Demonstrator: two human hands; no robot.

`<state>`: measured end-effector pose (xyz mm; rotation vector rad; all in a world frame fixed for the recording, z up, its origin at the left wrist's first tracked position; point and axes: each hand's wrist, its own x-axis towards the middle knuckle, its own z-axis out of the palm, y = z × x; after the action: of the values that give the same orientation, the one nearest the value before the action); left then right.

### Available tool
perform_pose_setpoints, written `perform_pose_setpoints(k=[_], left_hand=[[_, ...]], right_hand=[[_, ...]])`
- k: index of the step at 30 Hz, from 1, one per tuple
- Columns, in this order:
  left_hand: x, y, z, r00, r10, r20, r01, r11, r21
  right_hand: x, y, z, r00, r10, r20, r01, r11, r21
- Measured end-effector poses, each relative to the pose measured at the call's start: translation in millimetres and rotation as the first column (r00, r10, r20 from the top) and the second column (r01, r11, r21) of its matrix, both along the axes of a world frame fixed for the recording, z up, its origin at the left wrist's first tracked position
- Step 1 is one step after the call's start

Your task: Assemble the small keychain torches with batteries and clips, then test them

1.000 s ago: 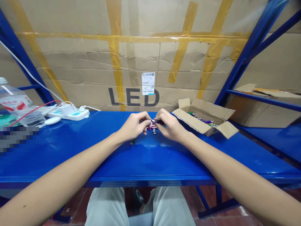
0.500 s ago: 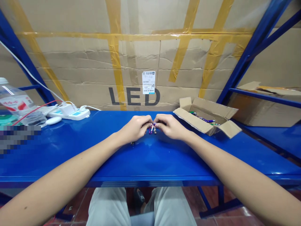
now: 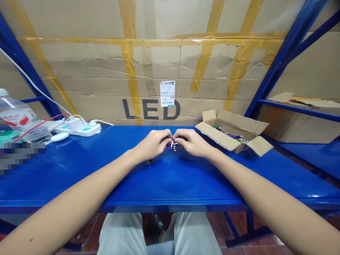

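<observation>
My left hand [image 3: 156, 143] and my right hand [image 3: 190, 141] meet over the middle of the blue table. Their fingertips pinch a small shiny purple metal clip [image 3: 170, 147] from either side. A thin silvery part crosses it, and small round pale bits show just below; fingers cover much of the rest. Beneath my left wrist, a small dark piece [image 3: 149, 162] with a greenish tint lies on the table, partly hidden by the arm.
An open cardboard box [image 3: 223, 137] at the right holds several shiny purple, blue and green pieces. To the left are a white power strip [image 3: 89, 130] with cords and a clear plastic bottle [image 3: 20, 117]. Behind the blue table [image 3: 175, 180] stands a large taped carton [image 3: 106, 81].
Both hands keep their grip in nearly the same place. Between the fingertips, the silvery part has turned slightly and sticks out more toward the right.
</observation>
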<state>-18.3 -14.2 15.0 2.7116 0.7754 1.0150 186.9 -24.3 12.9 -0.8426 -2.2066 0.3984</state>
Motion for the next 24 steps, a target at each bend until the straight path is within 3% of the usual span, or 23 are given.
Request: perform_pose_setpoints(k=[8, 12, 17, 24], left_hand=[[0, -2, 1.6, 1.0, 0.03, -0.003, -0.03, 0.997, -0.066], [1, -1, 0.2, 0.997, 0.045, 0.069, -0.026, 0.966, -0.258], [1, 3, 0.7, 0.957, 0.044, 0.287, 0.154, 0.76, -0.631], [-2, 6, -0.5, 0.9, 0.069, 0.431, 0.33, 0.538, -0.775]], right_hand=[[3, 3, -1.7, 0.997, -0.022, 0.068, 0.014, 0.994, 0.113], [4, 5, -2.9, 0.996, -0.035, 0.086, 0.023, 0.989, 0.144], [5, 2, 1.0, 0.998, -0.027, 0.058, 0.019, 0.992, 0.128], [2, -5, 4.1, 1.0, 0.031, 0.004, -0.031, 0.994, 0.104]])
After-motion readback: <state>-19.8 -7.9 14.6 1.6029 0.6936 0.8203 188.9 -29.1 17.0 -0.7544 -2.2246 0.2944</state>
